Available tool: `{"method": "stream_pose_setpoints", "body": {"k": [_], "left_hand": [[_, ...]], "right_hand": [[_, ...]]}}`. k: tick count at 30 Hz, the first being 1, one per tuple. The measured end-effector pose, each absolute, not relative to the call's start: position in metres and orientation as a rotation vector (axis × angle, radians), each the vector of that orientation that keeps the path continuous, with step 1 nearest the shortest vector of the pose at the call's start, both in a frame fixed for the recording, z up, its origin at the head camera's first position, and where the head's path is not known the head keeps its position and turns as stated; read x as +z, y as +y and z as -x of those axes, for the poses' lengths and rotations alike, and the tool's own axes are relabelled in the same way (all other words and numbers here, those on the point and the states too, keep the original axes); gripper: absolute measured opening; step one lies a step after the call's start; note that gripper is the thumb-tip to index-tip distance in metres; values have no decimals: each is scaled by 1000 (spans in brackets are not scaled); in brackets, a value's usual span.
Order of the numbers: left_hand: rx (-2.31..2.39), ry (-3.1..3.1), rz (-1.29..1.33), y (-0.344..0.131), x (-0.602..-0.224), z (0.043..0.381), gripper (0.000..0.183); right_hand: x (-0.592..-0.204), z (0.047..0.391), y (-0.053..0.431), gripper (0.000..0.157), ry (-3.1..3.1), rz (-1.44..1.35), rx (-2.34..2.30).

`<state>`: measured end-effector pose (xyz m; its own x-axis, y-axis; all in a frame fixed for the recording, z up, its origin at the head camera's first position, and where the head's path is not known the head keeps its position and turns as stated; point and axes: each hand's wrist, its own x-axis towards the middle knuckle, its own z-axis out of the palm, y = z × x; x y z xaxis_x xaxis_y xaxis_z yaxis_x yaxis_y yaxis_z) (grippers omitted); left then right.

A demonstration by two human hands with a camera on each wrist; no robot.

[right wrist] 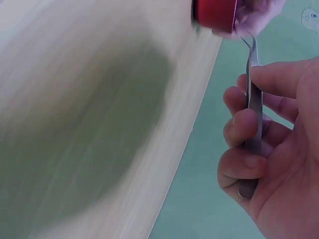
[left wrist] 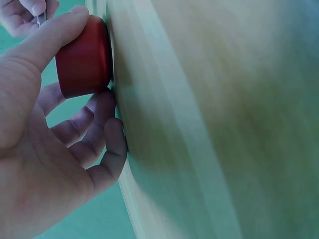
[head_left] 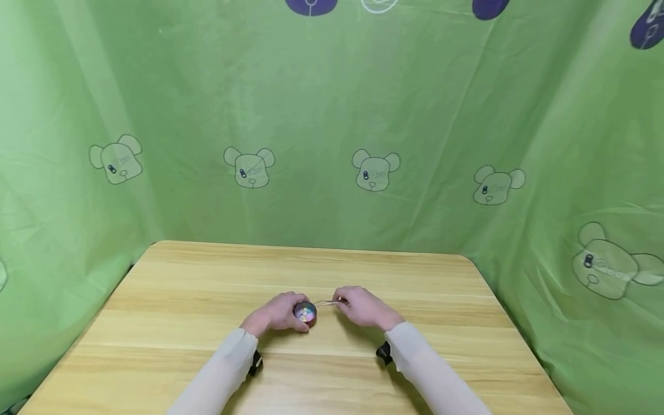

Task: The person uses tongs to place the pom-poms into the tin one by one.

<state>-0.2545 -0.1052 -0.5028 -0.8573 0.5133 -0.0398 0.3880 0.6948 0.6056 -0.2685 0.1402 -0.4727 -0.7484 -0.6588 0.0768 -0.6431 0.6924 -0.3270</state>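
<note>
A small round red tin (left wrist: 84,62) stands upright on the wooden table, with several pastel-coloured beads (head_left: 305,314) inside it. My left hand (head_left: 277,312) grips the tin from its left side, thumb toward me and fingers round the far wall. Metal tweezers (right wrist: 254,109) lie in my right hand (head_left: 361,306), pinched between thumb and fingers, their back end against the palm. Their thin bent tips point left and sit close to the tin's right rim. A small gap shows between the tips in the right wrist view.
The light wooden table (head_left: 207,276) reaches back to a green curtain (head_left: 311,104) printed with bear heads, which also hangs along both sides. A black wrist device (head_left: 384,353) sits under the right sleeve, and another (head_left: 256,363) under the left.
</note>
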Motion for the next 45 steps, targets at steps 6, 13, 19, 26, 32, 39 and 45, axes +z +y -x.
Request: {"method": "stream_pose_setpoints", "body": {"k": [6,13,19,26,32,39,45], "left_hand": [[895,2692,-718,-104,-502,253,55],[876,2713,-726,-103,-504,254,54],[887,2703,-725,-103,-504,255,52],[891,2701,-713,-104,-505,255,52],[906,2694,-724,-103,-505,255,52],[893,2704,-726,-101,-504,254,54],[906,2698,-701,-103,-504,253,54]], "right_hand": [[-475,270,164,8,2892,967,-567],[-481,273,187,6,2927,856,-566],[-488,275,201,5,2950,823,-500],[-494,276,208,5,2909,828,-473],[-493,276,209,5,2889,788,-474],[-492,276,207,4,2873,755,-444],[-492,274,203,6,2835,800,-466]]}}
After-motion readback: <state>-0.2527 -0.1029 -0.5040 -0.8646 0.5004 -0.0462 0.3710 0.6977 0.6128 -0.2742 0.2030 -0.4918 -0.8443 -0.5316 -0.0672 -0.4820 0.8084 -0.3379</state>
